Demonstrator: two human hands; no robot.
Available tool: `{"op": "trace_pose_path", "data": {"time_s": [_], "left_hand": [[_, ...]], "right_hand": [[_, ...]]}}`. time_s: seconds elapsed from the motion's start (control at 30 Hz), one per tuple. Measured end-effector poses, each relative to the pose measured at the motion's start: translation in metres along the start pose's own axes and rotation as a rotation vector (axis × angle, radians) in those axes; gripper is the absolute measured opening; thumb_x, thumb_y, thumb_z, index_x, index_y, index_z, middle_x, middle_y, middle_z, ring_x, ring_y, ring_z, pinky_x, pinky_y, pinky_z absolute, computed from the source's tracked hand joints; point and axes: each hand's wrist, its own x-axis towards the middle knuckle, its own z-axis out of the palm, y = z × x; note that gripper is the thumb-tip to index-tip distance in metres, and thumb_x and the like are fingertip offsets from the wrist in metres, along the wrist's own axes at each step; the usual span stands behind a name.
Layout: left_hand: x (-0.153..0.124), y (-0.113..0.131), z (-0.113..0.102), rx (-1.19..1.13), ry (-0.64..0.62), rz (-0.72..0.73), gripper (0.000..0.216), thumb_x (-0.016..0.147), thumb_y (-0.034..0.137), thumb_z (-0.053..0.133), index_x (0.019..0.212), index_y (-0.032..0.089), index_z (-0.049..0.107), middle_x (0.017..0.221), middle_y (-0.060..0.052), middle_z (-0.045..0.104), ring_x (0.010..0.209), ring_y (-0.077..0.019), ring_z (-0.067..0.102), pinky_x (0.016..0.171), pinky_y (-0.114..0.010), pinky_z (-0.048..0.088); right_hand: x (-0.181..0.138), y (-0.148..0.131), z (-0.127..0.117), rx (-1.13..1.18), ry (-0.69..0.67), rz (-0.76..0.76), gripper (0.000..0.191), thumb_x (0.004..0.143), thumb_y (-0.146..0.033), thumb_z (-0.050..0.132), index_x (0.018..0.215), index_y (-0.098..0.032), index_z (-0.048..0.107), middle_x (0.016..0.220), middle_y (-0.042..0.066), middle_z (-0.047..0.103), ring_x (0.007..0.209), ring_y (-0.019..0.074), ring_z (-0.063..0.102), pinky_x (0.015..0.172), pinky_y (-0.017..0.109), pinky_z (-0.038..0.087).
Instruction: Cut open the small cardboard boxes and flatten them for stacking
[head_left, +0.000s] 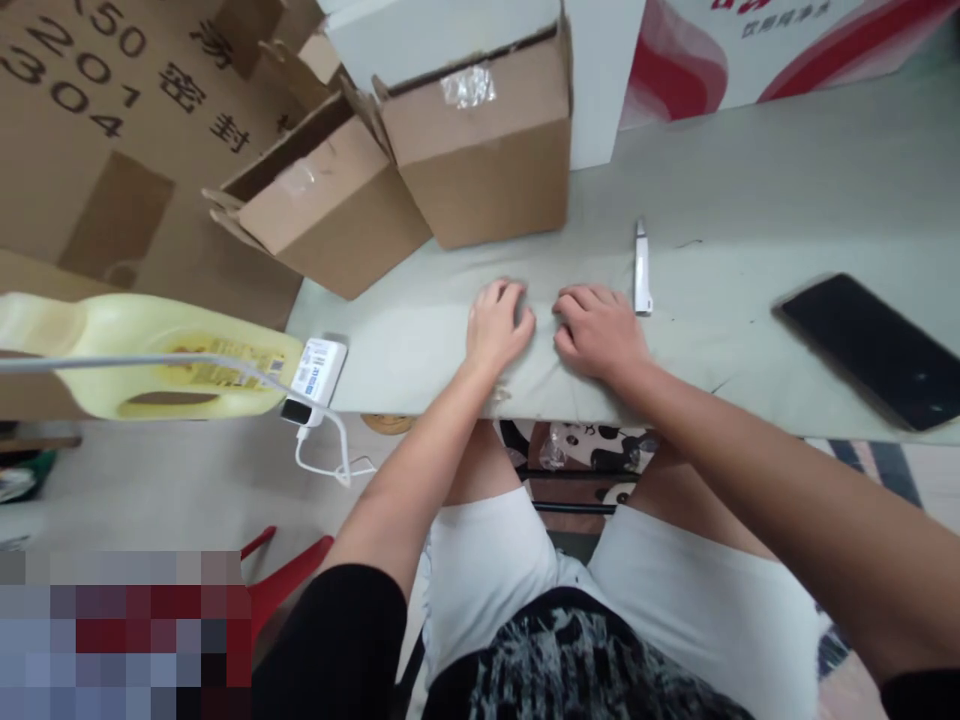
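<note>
My left hand (499, 325) rests on the pale green tabletop (420, 340), fingers loosely bent and thumb apart, holding nothing. Just to its right, my right hand (601, 330) lies palm down, with its fingers curled toward the surface and a gap between thumb and index finger. Nothing shows in it. The two hands do not touch. Beside the right hand lies a white box cutter (642, 270), its narrow tip pointing away from me. A black smartphone (877, 345) lies farther right near the front edge.
Two open cardboard boxes, a left one (352, 210) and a right one (487, 180), stand behind my hands. A red-and-white carton (757, 60) is at the back. To the left are a yellow jug (187, 360), a white power bank (319, 380) with a cable, and a large printed carton (135, 130).
</note>
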Motion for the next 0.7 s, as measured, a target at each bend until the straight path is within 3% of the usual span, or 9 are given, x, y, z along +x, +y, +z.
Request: {"op": "trace_pose_path", "data": {"time_s": [0.13, 0.3, 0.47, 0.57, 0.63, 0.7], "left_hand": [[-0.001, 0.005, -0.005, 0.125, -0.045, -0.01, 0.037, 0.099, 0.029, 0.051, 0.132, 0.017, 0.062, 0.143, -0.015, 0.06, 0.136, -0.0321, 0.054, 0.115, -0.045, 0.043], [-0.003, 0.011, -0.005, 0.152, -0.064, -0.029, 0.036, 0.099, 0.032, 0.049, 0.13, 0.019, 0.063, 0.143, -0.014, 0.06, 0.136, -0.0324, 0.053, 0.114, -0.046, 0.043], [0.0, 0.01, -0.007, 0.166, -0.077, -0.041, 0.038, 0.099, 0.034, 0.048, 0.131, 0.02, 0.062, 0.144, -0.014, 0.059, 0.136, -0.0335, 0.052, 0.111, -0.047, 0.045], [0.0, 0.01, -0.009, 0.167, -0.085, -0.046, 0.039, 0.099, 0.034, 0.047, 0.132, 0.021, 0.062, 0.144, -0.014, 0.059, 0.135, -0.0334, 0.053, 0.111, -0.047, 0.045], [0.0, 0.011, -0.01, 0.164, -0.087, -0.048, 0.039, 0.098, 0.034, 0.047, 0.131, 0.021, 0.063, 0.143, -0.014, 0.06, 0.134, -0.0335, 0.053, 0.111, -0.047, 0.045], [0.001, 0.011, -0.01, 0.163, -0.089, -0.045, 0.039, 0.098, 0.033, 0.048, 0.132, 0.02, 0.063, 0.143, -0.014, 0.059, 0.134, -0.0338, 0.053, 0.111, -0.047, 0.045]], "right_hand": [[-0.001, -0.005, -0.004, -0.053, -0.013, 0.051, 0.038, 0.094, -0.026, 0.045, 0.122, -0.014, 0.067, 0.138, 0.017, 0.062, 0.125, 0.0352, 0.053, 0.103, 0.047, 0.038], [0.006, -0.008, -0.006, -0.068, -0.02, 0.229, 0.035, 0.094, -0.03, 0.044, 0.116, -0.016, 0.068, 0.117, 0.019, 0.065, 0.113, 0.0356, 0.056, 0.096, 0.05, 0.04], [0.019, 0.01, -0.021, 0.071, -0.184, 0.205, 0.035, 0.088, -0.034, 0.054, 0.114, -0.018, 0.07, 0.115, 0.016, 0.069, 0.108, 0.0325, 0.061, 0.095, 0.046, 0.048], [0.008, 0.027, -0.037, 0.05, -0.136, 0.208, 0.042, 0.091, -0.034, 0.053, 0.127, -0.021, 0.07, 0.137, 0.016, 0.064, 0.13, 0.0348, 0.056, 0.11, 0.049, 0.045], [-0.007, 0.038, -0.043, -0.018, -0.098, 0.299, 0.055, 0.093, -0.039, 0.053, 0.145, -0.023, 0.061, 0.163, 0.017, 0.043, 0.153, 0.0425, 0.035, 0.122, 0.061, 0.031], [-0.024, 0.05, -0.044, -0.07, -0.134, 0.389, 0.064, 0.095, -0.049, 0.05, 0.156, -0.026, 0.051, 0.174, 0.014, 0.028, 0.16, 0.0452, 0.021, 0.125, 0.068, 0.022]]}}
